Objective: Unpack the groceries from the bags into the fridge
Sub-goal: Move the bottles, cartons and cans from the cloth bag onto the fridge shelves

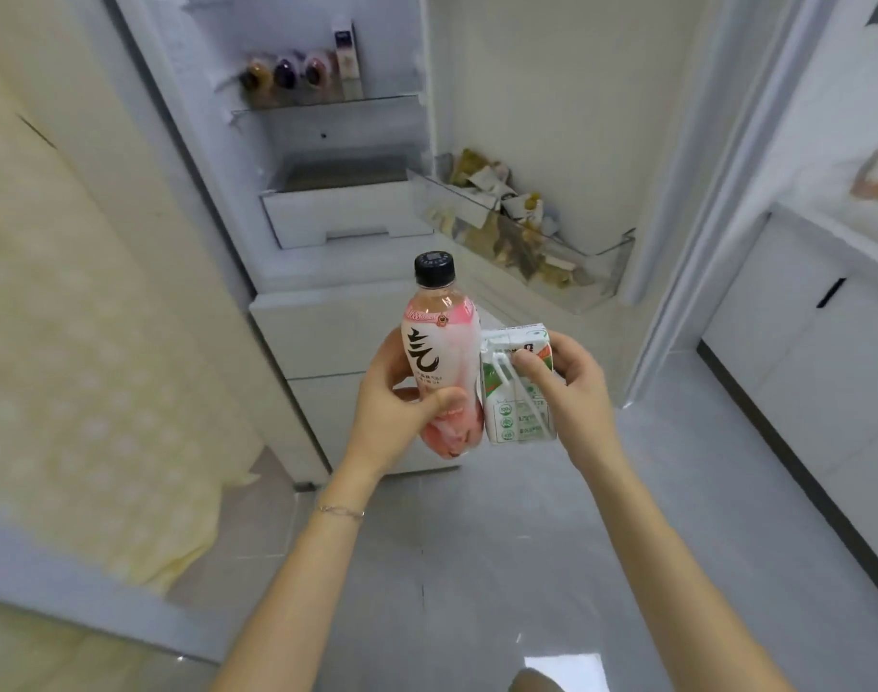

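The left hand (402, 417) curls fingers and thumb round the lower half of an upright clear plastic bottle (439, 352). It holds pink drink and has a ribbed black cap and a white label with bold black characters. Touching the bottle's right side is a small boxy paper carton (519, 412), green and white with a straw attached, gripped by the right hand (571, 387). Both are held in front of the open fridge (347, 217).

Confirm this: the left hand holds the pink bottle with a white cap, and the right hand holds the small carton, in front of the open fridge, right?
Not quite: the cap is black, not white, as the head view shows. The rest holds: the left hand holds the pink bottle and the right hand holds the small carton, in front of the open fridge.
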A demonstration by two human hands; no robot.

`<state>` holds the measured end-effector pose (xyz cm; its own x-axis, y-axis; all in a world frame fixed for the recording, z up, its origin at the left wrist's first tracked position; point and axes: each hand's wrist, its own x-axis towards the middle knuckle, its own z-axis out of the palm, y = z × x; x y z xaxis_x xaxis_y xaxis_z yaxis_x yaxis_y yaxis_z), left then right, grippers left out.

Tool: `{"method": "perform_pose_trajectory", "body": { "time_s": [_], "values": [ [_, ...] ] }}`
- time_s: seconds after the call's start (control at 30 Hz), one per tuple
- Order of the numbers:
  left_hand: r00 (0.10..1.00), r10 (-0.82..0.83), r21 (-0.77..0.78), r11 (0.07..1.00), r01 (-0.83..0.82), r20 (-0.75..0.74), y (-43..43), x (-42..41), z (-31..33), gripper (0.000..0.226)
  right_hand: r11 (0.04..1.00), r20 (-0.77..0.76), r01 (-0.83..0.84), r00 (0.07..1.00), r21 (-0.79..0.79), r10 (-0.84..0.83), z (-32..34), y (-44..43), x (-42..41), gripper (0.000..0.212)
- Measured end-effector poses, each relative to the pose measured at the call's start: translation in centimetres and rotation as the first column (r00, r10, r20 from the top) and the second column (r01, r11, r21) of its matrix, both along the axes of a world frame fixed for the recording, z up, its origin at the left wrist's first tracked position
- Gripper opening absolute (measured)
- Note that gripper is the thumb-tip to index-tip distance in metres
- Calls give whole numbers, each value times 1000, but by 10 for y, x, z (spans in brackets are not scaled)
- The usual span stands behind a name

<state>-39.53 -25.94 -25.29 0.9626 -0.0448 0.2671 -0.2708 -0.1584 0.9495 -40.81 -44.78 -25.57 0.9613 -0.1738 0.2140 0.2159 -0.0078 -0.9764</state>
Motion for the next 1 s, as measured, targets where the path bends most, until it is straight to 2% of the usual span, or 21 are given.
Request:
{"method": "perform_pose_trajectory", "body": {
  "time_s": [0.13, 0.37, 0.57, 0.63, 0.73, 0.87, 1.0],
  "values": [
    [995, 95, -40, 995, -94, 16, 54, 22, 3, 70, 998, -5, -63, 998, -8, 62, 3, 56, 38, 26],
    [972, 233, -69, 970, -231, 20, 104, 82, 1, 74, 988, -26, -151, 988, -15, 151, 0, 120, 119, 40],
    [955, 296, -103, 950, -296, -15, 126, 163, 12, 73, 981, -11, -196, 981, 0, 196, 3, 151, 213, 10],
    [954, 298, -120, 947, -299, -21, 130, 192, 17, 72, 982, -9, -186, 982, -1, 186, 6, 158, 245, 9],
    [954, 295, -147, 943, -299, -51, 135, 234, 21, 74, 980, -4, -196, 981, -20, 196, 8, 165, 292, 19],
    [944, 317, -155, 932, -327, -86, 144, 285, 23, 81, 980, -41, -198, 980, -19, 197, 6, 178, 346, 14],
    [947, 313, -115, 940, -320, -72, 158, 329, 27, 67, 983, -73, -186, 980, -3, 185, 3, 192, 387, 13]
  ]
}}
